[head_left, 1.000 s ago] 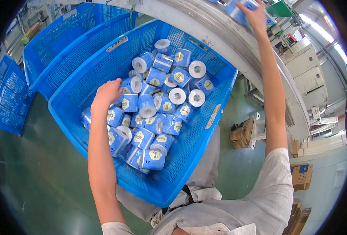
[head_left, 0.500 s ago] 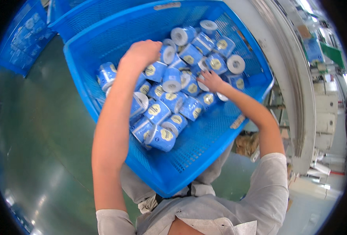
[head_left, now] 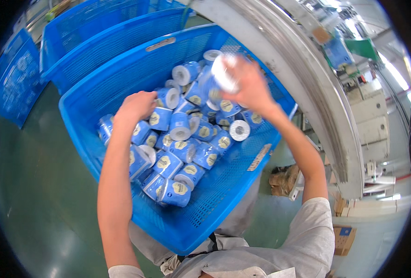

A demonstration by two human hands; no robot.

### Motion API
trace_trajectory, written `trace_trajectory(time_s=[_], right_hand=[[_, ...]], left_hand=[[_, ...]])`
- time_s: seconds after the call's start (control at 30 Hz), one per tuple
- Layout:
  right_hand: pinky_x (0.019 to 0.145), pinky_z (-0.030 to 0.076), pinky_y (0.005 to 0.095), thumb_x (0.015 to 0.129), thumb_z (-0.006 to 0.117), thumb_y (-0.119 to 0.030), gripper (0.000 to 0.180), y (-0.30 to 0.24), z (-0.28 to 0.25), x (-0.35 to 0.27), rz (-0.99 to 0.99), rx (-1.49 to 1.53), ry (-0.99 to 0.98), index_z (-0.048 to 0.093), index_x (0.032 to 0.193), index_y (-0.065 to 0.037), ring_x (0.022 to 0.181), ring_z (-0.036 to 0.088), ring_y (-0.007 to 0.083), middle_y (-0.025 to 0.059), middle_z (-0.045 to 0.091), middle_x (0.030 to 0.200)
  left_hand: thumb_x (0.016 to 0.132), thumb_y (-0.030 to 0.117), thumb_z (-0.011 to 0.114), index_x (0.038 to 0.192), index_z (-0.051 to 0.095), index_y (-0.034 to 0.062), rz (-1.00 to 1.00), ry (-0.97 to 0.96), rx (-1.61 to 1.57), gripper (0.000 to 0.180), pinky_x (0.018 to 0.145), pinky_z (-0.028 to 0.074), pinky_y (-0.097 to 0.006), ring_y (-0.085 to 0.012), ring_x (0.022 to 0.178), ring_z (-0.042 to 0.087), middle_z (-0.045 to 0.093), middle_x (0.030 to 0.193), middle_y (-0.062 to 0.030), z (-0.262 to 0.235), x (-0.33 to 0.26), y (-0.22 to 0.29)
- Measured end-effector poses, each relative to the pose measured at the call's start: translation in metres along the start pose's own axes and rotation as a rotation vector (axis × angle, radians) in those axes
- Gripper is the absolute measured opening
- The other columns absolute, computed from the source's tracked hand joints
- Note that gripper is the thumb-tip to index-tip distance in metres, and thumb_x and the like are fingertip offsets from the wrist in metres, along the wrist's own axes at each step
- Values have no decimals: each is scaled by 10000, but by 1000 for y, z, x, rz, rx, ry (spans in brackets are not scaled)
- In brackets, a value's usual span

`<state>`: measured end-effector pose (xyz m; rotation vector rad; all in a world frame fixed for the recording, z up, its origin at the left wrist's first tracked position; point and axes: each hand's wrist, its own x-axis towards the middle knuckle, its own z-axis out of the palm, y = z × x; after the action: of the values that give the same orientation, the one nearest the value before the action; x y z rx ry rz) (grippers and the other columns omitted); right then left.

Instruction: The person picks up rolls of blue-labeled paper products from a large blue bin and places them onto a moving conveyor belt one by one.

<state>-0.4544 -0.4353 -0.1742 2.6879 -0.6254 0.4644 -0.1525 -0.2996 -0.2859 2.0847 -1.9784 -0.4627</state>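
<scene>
Two hands over a crate of wrapped rolls

The right hand [head_left: 249, 85] is raised, fingers closed around one blue-wrapped roll [head_left: 224, 74] held above the heap. The left hand [head_left: 136, 105] is lowered, curled onto a roll in the pile [head_left: 161, 118] inside the blue crate [head_left: 214, 204]; whether it is gripped cannot be told.

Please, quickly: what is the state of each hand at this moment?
Left hand: curled, down on the wrapped rolls in the blue crate; whether it grips one cannot be told.
Right hand: closed on one roll, lifted above the pile.
</scene>
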Motion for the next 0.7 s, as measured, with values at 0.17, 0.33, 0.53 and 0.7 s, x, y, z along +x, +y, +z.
trace_trajectory(time_s=[0.17,0.33,0.53,0.7], right_hand=[[962,457,428,825,746,-442,630,113,-187,47,477,258,232,621,1262,-5,1103,598,344,213,632,1218],[805,507,481,854,674,-467,643,172,-226,76,566,155,312,657,1064,140,854,634,403,338,670,984],[923,474,519,766,738,-499,749,195,-196,65,626,-388,145,613,1222,82,1003,620,421,341,629,1136],[856,517,418,817,775,-300,421,71,-31,22,77,17,388,634,1152,-87,1061,631,302,119,660,1082]], left_hand=[[949,247,562,1202,651,118,4,-49,12,298,853,540,-452,-347,963,682,724,1030,-141,-4,4,14],[950,228,563,1220,638,109,-5,-54,0,304,866,541,-443,-341,963,683,724,1043,-139,-4,5,21],[956,209,548,1240,621,96,23,-55,28,314,872,542,-438,-342,972,683,719,1055,-149,0,7,18],[952,210,545,1255,602,88,-36,-2,39,332,900,528,-436,-350,1012,663,710,1056,-158,0,-10,7]])
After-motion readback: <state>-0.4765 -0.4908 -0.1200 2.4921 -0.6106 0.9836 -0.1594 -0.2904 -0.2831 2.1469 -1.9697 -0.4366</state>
